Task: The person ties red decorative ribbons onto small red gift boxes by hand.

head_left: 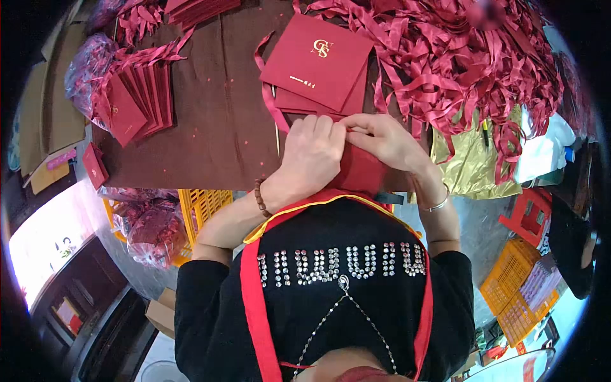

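My left hand [312, 153], with a wooden bead bracelet at its wrist, is closed with the fingers curled down at the top of a red gift bag [364, 170]. Beside it my right hand [385, 141], wearing a thin bangle, pinches at the same upper edge with thumb and forefinger. What lies between the fingertips is mostly hidden. The bag's lower part rests against the red apron. Just beyond the hands is a pile of flat red bags [317, 62] with gold lettering. A loose red ribbon [275, 109] runs along the pile's left side.
A large heap of red ribbons [439, 70] covers the right of the brown table [216, 121]. Fanned red bags [137, 105] stand at the left, near a small red packet [95, 167]. Gold wrapping [477, 162] lies right. Yellow crates [205, 210] stand below the table edge.
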A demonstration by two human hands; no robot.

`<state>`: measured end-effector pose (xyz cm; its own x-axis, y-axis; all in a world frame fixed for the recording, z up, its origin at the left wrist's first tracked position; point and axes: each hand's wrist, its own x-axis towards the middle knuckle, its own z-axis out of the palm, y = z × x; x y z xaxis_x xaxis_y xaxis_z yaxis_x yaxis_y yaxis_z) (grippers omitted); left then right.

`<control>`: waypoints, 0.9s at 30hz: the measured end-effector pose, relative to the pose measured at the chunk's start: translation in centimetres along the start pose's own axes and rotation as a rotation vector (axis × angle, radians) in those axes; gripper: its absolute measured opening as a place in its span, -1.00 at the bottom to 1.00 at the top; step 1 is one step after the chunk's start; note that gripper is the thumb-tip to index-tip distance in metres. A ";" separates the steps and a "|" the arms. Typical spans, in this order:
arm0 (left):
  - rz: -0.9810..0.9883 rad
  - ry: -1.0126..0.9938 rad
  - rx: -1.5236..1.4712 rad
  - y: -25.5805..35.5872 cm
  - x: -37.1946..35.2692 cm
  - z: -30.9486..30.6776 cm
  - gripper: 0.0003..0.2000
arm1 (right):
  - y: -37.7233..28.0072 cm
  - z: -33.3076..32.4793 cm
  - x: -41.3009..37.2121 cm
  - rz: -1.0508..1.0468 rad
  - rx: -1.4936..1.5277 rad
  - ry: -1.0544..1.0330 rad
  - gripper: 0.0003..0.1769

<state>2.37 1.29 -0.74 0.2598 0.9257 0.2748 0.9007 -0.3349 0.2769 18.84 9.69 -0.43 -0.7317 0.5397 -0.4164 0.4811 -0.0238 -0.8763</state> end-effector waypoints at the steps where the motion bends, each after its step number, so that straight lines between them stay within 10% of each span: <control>1: 0.020 -0.005 0.037 0.1 0.0 0.0 -0.89 | -0.6 0.0 -0.1 -0.002 0.018 -0.011 -0.67; 19: -0.127 -0.031 -0.405 -3.6 0.1 -3.6 -0.89 | -1.9 1.3 -1.0 -0.168 -0.004 0.087 -0.82; 27: -0.125 -0.675 -0.955 -7.8 3.9 -3.7 -0.78 | -2.6 1.9 -1.1 -0.264 -0.097 0.093 -0.83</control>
<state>-4.95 6.90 1.57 0.5783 0.7709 -0.2671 0.3810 0.0343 0.9239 17.42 7.54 1.87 -0.7923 0.5917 -0.1489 0.3273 0.2062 -0.9221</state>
